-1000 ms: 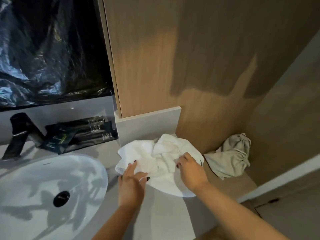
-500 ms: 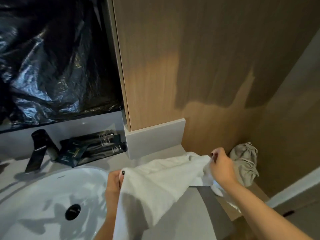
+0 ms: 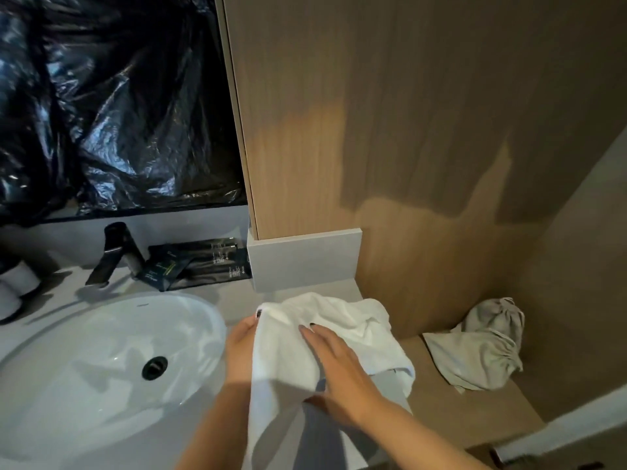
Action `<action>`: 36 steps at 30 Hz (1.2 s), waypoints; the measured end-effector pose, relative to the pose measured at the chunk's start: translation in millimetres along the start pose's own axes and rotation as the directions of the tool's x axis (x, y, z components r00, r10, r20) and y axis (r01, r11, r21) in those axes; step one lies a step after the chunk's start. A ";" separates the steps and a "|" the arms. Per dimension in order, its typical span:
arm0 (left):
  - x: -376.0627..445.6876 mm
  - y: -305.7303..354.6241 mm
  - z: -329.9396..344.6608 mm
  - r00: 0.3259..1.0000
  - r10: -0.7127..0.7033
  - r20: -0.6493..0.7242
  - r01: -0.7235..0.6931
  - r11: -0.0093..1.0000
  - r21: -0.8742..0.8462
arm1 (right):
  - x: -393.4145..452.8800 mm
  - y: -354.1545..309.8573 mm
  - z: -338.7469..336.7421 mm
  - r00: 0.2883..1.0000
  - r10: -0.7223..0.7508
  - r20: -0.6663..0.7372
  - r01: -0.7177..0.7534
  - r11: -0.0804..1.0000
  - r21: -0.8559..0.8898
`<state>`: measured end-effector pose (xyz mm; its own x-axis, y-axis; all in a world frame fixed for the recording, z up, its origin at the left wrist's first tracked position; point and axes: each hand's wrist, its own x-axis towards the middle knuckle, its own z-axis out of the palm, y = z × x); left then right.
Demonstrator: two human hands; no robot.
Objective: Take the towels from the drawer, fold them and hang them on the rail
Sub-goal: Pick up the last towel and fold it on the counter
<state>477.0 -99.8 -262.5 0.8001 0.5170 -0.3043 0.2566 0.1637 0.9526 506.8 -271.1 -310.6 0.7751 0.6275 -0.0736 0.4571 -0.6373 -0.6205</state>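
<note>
The white towel [image 3: 339, 337] lies bunched on the grey bench [image 3: 237, 296] beside the sink [image 3: 101, 351] — the left hand [image 3: 242, 351] pinches its left edge, the right hand [image 3: 342, 371] rests on it with straight fingers. A grey cloth [image 3: 481, 347] lies well apart.

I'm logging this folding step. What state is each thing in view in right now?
white towel: partly folded, draped over the counter edge, held by both hands
left hand: grips the towel's left edge
right hand: fingers straight, pressing flat on the towel
grey cloth: crumpled, lying apart on the wooden ledge
sink: looks dry, drain open
tap: no water running
</note>
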 end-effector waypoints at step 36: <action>-197.3 7.3 26.4 0.918 0.397 0.011 -0.394 0.914 -0.096 | -151.7 -42.4 -105.9 0.956 0.038 -0.290 -0.033 0.999 0.022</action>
<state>335.3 -222.7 -195.5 0.8420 0.5304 0.0989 -0.1330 0.0264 0.9908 416.0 -386.7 -190.5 0.8849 0.4465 0.1324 0.4216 -0.6472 -0.6351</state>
